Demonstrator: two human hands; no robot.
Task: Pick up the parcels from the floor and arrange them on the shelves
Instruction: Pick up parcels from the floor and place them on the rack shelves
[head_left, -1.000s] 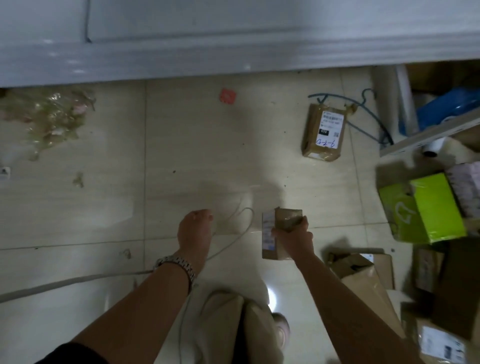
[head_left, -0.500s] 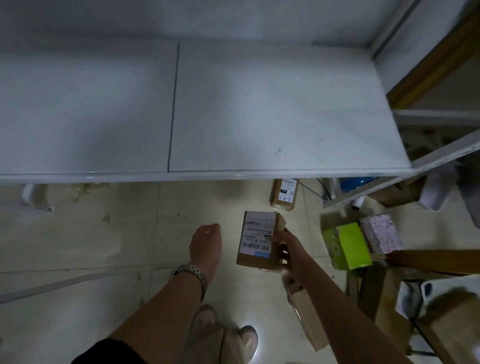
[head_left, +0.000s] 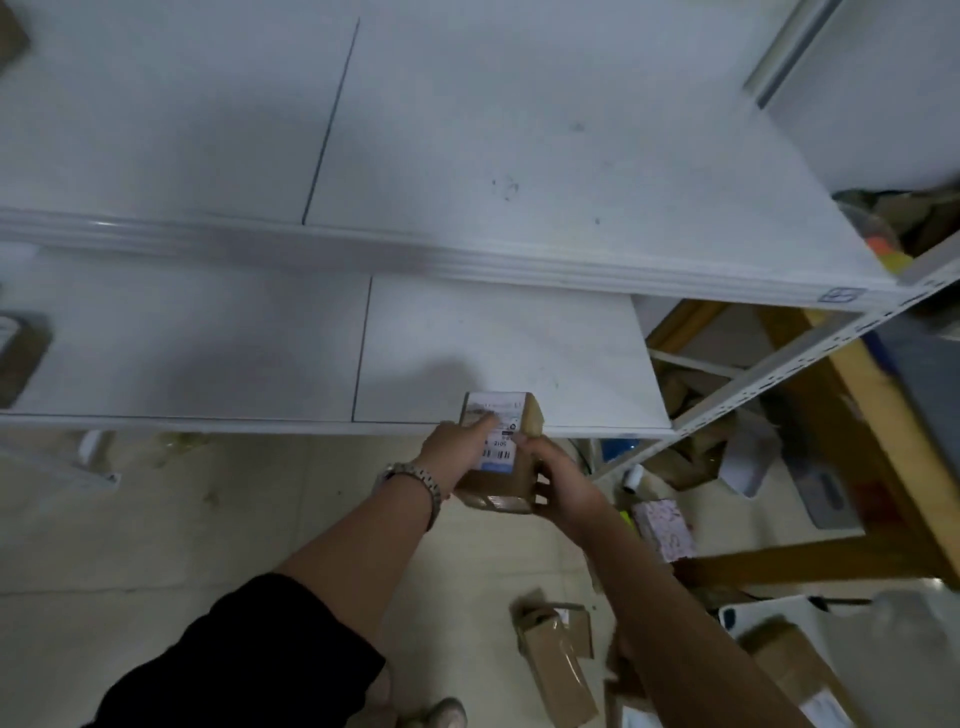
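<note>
**A:** What frames the step?

**B:** The lower shelf (head_left: 493, 353), a broad white board. The upper shelf (head_left: 519, 156) runs above it. The floor (head_left: 208, 519) lies below its front edge, and loose boxes (head_left: 558, 660) lie there, below and right of the edge.

**A:** Where is the parcel?

**B:** The parcel (head_left: 501, 480) is a small brown box, label (head_left: 498, 415) up. It is held in the air at the lower shelf's front edge, toward the shelf's right end. Its far end appears to reach over the board.

**A:** State of the grip?

**B:** The right hand (head_left: 561, 486) has its grip closed on the parcel's near right side, thumb on top and fingers beneath. The left hand (head_left: 457, 449) lies on the label face with fingers fairly straight. It steadies the parcel and does not clasp it.

**A:** How is the placing best done?

**B:** A judgement:
- Keep the parcel level and carry it forward until its whole base bears on the lower shelf.
- Set it well back from the front edge, since an overhanging box may tip to the floor.
- Draw the right fingers out from under only once the board takes the weight, with the left hand pressing lightly.
- Leave the label up and readable.
- Seat it toward the shelf's right end, which keeps the bare board free for later parcels.
</note>
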